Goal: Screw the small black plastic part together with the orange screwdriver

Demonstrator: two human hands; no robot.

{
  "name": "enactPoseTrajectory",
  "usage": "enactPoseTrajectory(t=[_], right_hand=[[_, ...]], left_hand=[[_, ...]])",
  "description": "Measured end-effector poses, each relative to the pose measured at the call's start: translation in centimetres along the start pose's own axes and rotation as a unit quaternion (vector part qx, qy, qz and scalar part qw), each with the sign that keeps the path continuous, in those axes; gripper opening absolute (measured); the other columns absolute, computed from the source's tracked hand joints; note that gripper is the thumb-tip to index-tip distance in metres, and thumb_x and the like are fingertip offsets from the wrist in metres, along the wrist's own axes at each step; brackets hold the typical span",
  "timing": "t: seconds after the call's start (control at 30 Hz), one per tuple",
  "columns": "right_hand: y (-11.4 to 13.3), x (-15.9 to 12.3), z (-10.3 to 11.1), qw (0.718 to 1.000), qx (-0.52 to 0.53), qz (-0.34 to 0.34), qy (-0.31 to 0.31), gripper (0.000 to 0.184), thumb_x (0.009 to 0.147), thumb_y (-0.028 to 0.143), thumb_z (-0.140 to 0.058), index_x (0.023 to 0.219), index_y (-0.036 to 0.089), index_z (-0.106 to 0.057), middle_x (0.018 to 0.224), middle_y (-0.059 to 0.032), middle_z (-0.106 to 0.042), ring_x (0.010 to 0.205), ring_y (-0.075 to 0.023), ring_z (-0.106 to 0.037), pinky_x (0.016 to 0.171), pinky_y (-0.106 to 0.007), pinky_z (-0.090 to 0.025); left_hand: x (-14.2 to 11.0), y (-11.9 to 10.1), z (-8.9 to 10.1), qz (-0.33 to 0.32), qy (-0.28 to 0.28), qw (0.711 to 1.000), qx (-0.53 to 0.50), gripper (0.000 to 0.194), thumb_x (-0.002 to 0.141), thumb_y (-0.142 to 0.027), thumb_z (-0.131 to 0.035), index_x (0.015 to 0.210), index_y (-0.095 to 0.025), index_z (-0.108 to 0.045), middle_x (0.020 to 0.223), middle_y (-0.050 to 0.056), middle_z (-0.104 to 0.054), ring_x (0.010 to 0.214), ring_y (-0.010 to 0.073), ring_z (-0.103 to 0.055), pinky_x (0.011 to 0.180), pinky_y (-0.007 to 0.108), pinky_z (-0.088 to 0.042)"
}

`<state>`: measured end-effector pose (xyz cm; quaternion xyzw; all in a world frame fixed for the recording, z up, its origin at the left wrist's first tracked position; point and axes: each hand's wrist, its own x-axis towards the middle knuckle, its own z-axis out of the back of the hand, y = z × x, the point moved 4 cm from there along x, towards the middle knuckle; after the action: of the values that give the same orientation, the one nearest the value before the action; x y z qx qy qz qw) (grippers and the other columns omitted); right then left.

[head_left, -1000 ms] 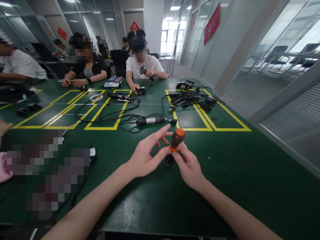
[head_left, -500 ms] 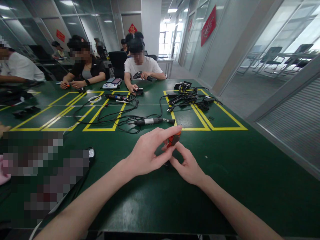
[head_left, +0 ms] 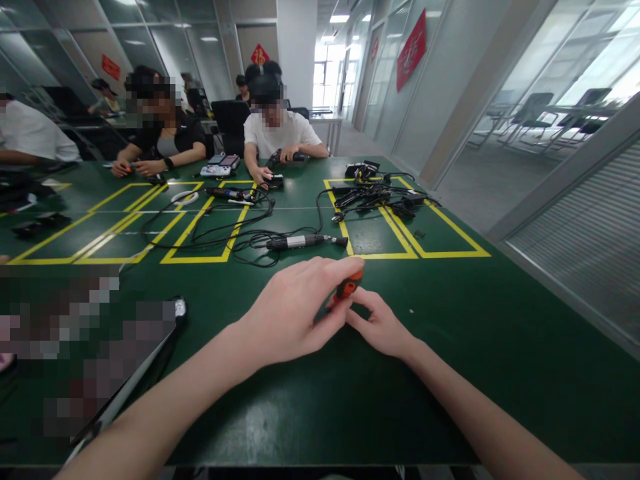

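Note:
In the head view, my left hand (head_left: 300, 303) is closed on a small orange-and-black tool (head_left: 349, 287), gripped between thumb and fingers above the green table. The tool's upper end shows between my fingers; its lower part is hidden, so its exact kind is unclear. My right hand (head_left: 383, 325) comes in from the right, just below it. Thumb and forefinger are bent together there, their tips meeting the left hand near the tool's lower end. Whatever lies between those right fingertips is hidden.
Ahead lies a corded grey-and-black power tool (head_left: 300, 243). Tangled black cables and adapters (head_left: 367, 193) sit within yellow tape lines. A blurred-out object (head_left: 130, 347) lies on the left. Across the green table (head_left: 500, 373), a co-worker in white (head_left: 283, 137) handles a drill.
The tool has turned slightly in my left hand, showing more of its orange-and-black side. My right hand has shifted a little to the right. The whole view has shifted slightly.

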<state>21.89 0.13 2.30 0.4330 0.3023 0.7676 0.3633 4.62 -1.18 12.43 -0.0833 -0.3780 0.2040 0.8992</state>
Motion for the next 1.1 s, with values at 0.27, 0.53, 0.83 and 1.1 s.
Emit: enactPoseTrajectory(t=[0.27, 0.53, 0.83, 1.1], right_hand=[[-0.8, -0.2, -0.9, 0.998, 0.040, -0.020, -0.034, 0.039, 0.103, 0.054, -0.053, 0.095, 0.023, -0.074, 0.091, -0.0045, -0.076, 0.084, -0.0214, -0.070, 0.080, -0.034, -0.057], [-0.2, -0.1, -0.8, 0.999, 0.043, -0.021, -0.017, 0.024, 0.104, 0.041, -0.056, 0.095, 0.024, -0.071, 0.090, -0.0031, -0.074, 0.087, -0.0209, -0.070, 0.082, -0.034, -0.056], [-0.3, -0.2, -0.8, 1.000, 0.012, 0.006, 0.000, 0.019, 0.106, 0.032, -0.053, 0.099, 0.024, -0.069, 0.096, -0.0034, -0.074, 0.092, -0.0204, -0.068, 0.085, -0.034, -0.055], [0.2, -0.6, -1.1, 0.997, -0.033, 0.063, 0.034, 0.012, 0.089, 0.018, -0.062, 0.099, 0.023, -0.066, 0.095, -0.0053, -0.072, 0.089, -0.0239, -0.067, 0.079, -0.038, -0.056]], left_hand=[[-0.9, -0.6, 0.3, -0.019, -0.019, 0.996, -0.089, 0.041, 0.097, -0.008, -0.058, 0.136, -0.019, -0.049, 0.133, 0.015, -0.067, 0.125, 0.0206, -0.066, 0.102, 0.035, -0.058], [-0.4, -0.4, 1.6, 0.000, 0.006, 1.000, -0.013, 0.032, 0.099, -0.012, -0.061, 0.130, -0.016, -0.057, 0.122, 0.012, -0.071, 0.115, 0.0195, -0.069, 0.098, 0.031, -0.060], [0.0, -1.1, 2.1, -0.014, 0.068, 0.997, 0.012, 0.046, 0.101, -0.008, -0.051, 0.146, -0.018, -0.048, 0.136, 0.013, -0.064, 0.125, 0.0191, -0.064, 0.105, 0.030, -0.056], [-0.1, -1.2, 1.5, -0.046, 0.055, 0.997, 0.017, 0.032, 0.103, -0.016, -0.055, 0.135, -0.018, -0.054, 0.108, 0.009, -0.068, 0.094, 0.0167, -0.068, 0.080, 0.026, -0.059]])
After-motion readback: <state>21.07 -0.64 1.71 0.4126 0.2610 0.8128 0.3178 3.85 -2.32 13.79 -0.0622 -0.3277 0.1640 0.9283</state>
